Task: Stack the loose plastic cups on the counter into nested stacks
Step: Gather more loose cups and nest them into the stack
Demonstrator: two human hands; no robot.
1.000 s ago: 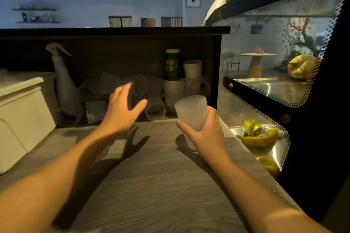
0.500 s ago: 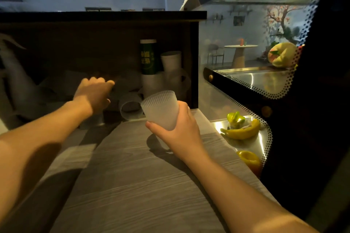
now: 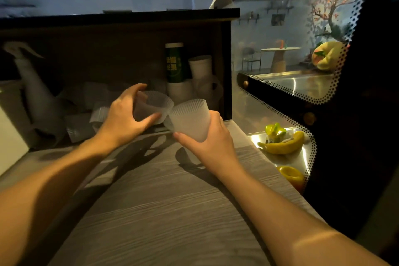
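At frame centre above the grey wood-grain desk [image 3: 164, 211], my left hand [image 3: 124, 119] grasps one ribbed translucent plastic cup [image 3: 154, 104], my right hand [image 3: 207, 142] another [image 3: 191, 120], rims touching; next I must align and nest them.

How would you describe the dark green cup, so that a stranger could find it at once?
Look in the dark recess behind the wooden counter, near its right wall. There stands the dark green cup, atop a pale cup: the only coloured, printed one among white cups.
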